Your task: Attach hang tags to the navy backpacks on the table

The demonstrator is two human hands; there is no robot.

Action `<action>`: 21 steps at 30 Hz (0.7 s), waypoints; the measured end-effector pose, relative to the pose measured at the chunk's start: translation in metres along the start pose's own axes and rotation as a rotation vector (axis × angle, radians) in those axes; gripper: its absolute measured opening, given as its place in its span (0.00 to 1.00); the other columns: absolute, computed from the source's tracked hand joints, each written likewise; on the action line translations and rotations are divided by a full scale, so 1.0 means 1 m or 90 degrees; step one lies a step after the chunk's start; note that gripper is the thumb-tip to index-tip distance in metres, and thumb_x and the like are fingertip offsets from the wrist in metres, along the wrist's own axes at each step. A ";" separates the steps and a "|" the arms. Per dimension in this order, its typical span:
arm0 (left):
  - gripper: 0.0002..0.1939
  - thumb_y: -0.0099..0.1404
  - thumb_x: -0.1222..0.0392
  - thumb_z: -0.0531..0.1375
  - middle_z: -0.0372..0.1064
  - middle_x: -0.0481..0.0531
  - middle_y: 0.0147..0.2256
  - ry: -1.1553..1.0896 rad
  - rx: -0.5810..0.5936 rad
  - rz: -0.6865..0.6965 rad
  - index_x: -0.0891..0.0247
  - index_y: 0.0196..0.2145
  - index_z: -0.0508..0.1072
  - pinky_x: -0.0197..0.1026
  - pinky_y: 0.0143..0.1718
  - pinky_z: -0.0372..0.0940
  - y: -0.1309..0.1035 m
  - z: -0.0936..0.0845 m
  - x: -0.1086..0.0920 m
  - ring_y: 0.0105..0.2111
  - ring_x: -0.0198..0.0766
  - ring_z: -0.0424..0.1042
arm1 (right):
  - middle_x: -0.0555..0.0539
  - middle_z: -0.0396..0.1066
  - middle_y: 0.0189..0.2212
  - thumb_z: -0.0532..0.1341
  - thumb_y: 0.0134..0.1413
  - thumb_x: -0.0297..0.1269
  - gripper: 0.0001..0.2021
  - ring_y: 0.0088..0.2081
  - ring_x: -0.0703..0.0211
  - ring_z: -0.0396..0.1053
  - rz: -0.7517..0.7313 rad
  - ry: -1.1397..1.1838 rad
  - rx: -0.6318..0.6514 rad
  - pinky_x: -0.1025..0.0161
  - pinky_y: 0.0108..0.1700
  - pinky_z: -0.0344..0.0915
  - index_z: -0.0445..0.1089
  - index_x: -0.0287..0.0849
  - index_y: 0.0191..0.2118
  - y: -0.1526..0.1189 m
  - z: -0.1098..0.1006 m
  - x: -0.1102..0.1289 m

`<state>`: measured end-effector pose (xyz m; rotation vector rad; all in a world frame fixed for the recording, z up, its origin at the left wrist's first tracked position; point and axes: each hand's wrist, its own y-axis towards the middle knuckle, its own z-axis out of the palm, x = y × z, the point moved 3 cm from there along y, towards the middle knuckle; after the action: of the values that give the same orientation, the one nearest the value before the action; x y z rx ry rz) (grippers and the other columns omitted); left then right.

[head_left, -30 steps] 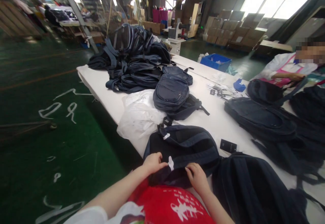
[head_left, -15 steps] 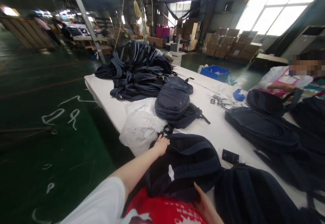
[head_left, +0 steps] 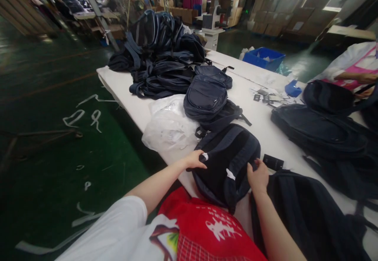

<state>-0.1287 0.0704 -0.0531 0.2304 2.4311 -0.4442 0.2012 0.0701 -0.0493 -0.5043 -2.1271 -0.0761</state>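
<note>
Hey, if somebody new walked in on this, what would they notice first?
The bright red garment with white print, at the bottom centre, would probably jump out first. Just beyond it is a dark backpack, with the left hand at its left side and the right hand at its right. Next might come the big heap of dark bags toward the far end of the white table.

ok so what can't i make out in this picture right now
Front of the backpack between left hand and right hand: head view, hidden under its back panel.
Left hand's grip: head view, fingers apparently partly hidden by the backpack.
Print on the black tag: head view, too small.
Marking on the plastic bags: head view, too blurred.
Head of the co-worker: head view, cut off by right edge.
</note>
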 end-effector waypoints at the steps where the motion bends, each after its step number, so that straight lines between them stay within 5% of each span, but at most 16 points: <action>1: 0.41 0.44 0.45 0.71 0.70 0.58 0.51 -0.022 0.000 -0.001 0.64 0.53 0.68 0.41 0.50 0.64 -0.001 0.005 -0.002 0.49 0.48 0.71 | 0.30 0.64 0.56 0.61 0.46 0.49 0.31 0.58 0.37 0.61 -0.004 0.021 0.061 0.43 0.59 0.56 0.65 0.35 0.53 -0.004 0.012 0.010; 4: 0.35 0.54 0.45 0.65 0.68 0.59 0.54 -0.072 -0.017 -0.007 0.65 0.55 0.67 0.42 0.55 0.62 -0.001 0.016 -0.006 0.52 0.47 0.69 | 0.38 0.76 0.39 0.60 0.50 0.51 0.20 0.38 0.49 0.74 0.051 0.074 0.250 0.51 0.44 0.70 0.71 0.39 0.40 -0.022 0.057 0.032; 6: 0.23 0.65 0.51 0.56 0.68 0.57 0.55 -0.099 -0.035 -0.014 0.64 0.54 0.68 0.41 0.57 0.60 -0.002 0.020 -0.009 0.54 0.44 0.68 | 0.37 0.77 0.31 0.57 0.54 0.54 0.21 0.28 0.53 0.74 0.126 0.099 0.344 0.56 0.32 0.72 0.71 0.38 0.35 -0.033 0.086 0.039; 9: 0.19 0.66 0.62 0.52 0.71 0.55 0.52 -0.132 -0.060 -0.032 0.63 0.53 0.70 0.39 0.55 0.60 -0.005 0.023 -0.011 0.52 0.40 0.70 | 0.36 0.76 0.27 0.55 0.57 0.55 0.23 0.23 0.56 0.73 0.226 0.145 0.438 0.62 0.23 0.70 0.70 0.36 0.32 -0.046 0.119 0.044; 16: 0.12 0.60 0.63 0.57 0.76 0.57 0.41 -0.227 -0.081 -0.130 0.65 0.41 0.76 0.43 0.49 0.64 -0.003 0.034 0.000 0.43 0.45 0.74 | 0.46 0.71 0.20 0.61 0.51 0.32 0.06 0.21 0.63 0.70 0.301 0.263 0.441 0.69 0.22 0.67 0.67 0.37 0.26 -0.058 0.150 0.040; 21: 0.10 0.57 0.65 0.60 0.78 0.54 0.37 -0.375 -0.048 -0.211 0.66 0.37 0.78 0.41 0.44 0.67 0.002 0.043 0.009 0.38 0.42 0.75 | 0.49 0.73 0.23 0.65 0.48 0.32 0.04 0.22 0.66 0.69 0.283 0.367 0.439 0.70 0.26 0.68 0.68 0.39 0.29 -0.060 0.146 0.034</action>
<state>-0.1108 0.0568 -0.0907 -0.3053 1.8963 -0.4822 0.0473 0.0616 -0.0981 -0.4508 -1.3227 0.6630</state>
